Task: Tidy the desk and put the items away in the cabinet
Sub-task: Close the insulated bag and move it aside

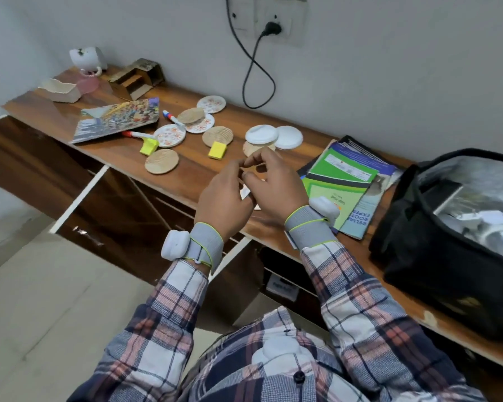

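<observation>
My left hand (pixel 224 195) and my right hand (pixel 273 184) meet above the front edge of the wooden desk (pixel 192 172), fingers curled and fingertips close together. A small pale scrap (pixel 245 194) shows between them; whether either hand holds it is unclear. Beyond them lie beige woven coasters (pixel 161 161), patterned round plates (pixel 169 136), two white round pads (pixel 261 134), two yellow blocks (pixel 217 150), markers (pixel 172 117) and a colourful board (pixel 116 118). A stack of green and blue booklets (pixel 343 175) sits right of my hands.
A black bag (pixel 453 242) with a clear top fills the desk's right end. At the far left stand a wooden organiser (pixel 134 79), a white tray (pixel 60 89) and a white ornament (pixel 87 59). Dark cabinet doors (pixel 108 204) run below the desk. A plugged cable (pixel 256 68) hangs on the wall.
</observation>
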The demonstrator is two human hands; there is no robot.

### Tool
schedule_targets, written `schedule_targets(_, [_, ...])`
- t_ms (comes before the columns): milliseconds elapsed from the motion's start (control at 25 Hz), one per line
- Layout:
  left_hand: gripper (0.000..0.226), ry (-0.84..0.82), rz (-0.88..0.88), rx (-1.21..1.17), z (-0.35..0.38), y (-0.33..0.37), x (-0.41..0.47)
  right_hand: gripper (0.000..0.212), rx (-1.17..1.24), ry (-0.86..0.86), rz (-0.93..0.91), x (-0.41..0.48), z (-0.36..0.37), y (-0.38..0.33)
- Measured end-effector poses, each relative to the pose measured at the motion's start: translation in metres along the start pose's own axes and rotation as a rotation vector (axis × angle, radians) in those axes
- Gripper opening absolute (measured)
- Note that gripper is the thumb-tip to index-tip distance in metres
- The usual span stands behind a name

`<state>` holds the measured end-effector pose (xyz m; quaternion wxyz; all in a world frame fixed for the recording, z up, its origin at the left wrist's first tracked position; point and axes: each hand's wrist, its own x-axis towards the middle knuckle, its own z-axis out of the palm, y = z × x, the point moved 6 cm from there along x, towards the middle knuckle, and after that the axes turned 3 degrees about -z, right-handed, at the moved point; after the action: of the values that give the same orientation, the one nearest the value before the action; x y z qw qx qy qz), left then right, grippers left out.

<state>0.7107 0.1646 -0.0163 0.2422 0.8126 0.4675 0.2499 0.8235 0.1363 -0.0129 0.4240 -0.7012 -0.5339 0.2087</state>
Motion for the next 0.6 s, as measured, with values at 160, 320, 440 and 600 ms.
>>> schedule_targets(160, [0.051,-0.161,0.102,-0.091,0.056,0.028,0.015,0.021,-0.073,0.180,0.140,-0.014,-0.046,0.040])
schedule_targets(320, [0.055,-0.343,0.151,-0.160,0.104,0.044,0.021,0.025,-0.160,0.246,0.300,-0.037,-0.072,0.078])
schedule_targets(440, [0.056,-0.402,0.213,-0.151,0.127,0.050,0.021,0.026,-0.197,0.277,0.393,-0.048,-0.080,0.097])
schedule_targets(600, [0.057,-0.467,0.247,-0.199,0.136,0.049,0.030,0.025,-0.200,0.294,0.448,-0.046,-0.073,0.105])
